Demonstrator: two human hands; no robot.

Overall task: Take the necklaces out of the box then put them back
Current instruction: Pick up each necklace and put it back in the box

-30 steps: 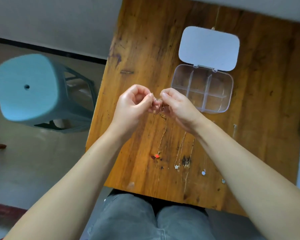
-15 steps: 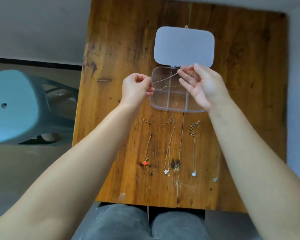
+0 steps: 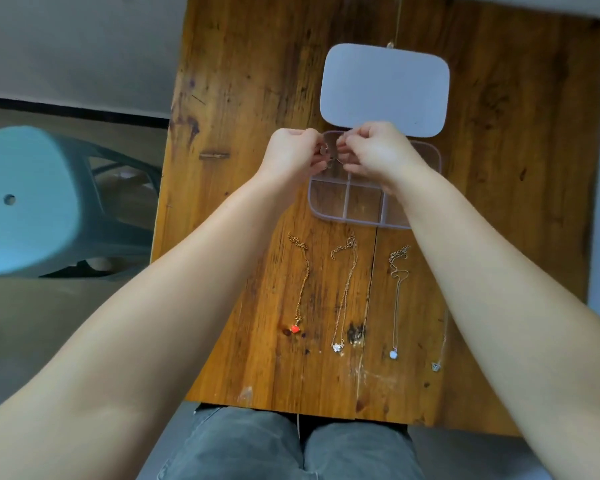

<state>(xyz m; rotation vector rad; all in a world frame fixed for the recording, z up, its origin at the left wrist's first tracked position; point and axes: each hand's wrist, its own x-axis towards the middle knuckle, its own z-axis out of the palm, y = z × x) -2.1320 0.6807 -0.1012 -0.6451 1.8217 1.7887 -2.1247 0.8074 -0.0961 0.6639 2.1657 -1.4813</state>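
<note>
A clear plastic box (image 3: 347,216) with several compartments lies open on the wooden table (image 3: 243,98), its white lid (image 3: 384,90) folded back. My left hand (image 3: 291,155) and my right hand (image 3: 378,152) are close together over the box's far left compartment, both pinching a thin chain (image 3: 331,157) that is barely visible between them. Laid out in a row nearer to me are a gold necklace with a red pendant (image 3: 300,289), a gold necklace with a white pendant (image 3: 343,299), a silver necklace (image 3: 397,299), and another silver necklace (image 3: 440,348) partly hidden by my right forearm.
A light blue plastic stool (image 3: 25,199) stands on the floor left of the table. My knees in grey trousers (image 3: 291,448) sit under the table's near edge. A wall runs along the table's right side.
My hands held a chain stretched apart over the box half a second ago; now they have come together over the far left compartment. Earlier they were nearer to me, by the row of necklaces.
</note>
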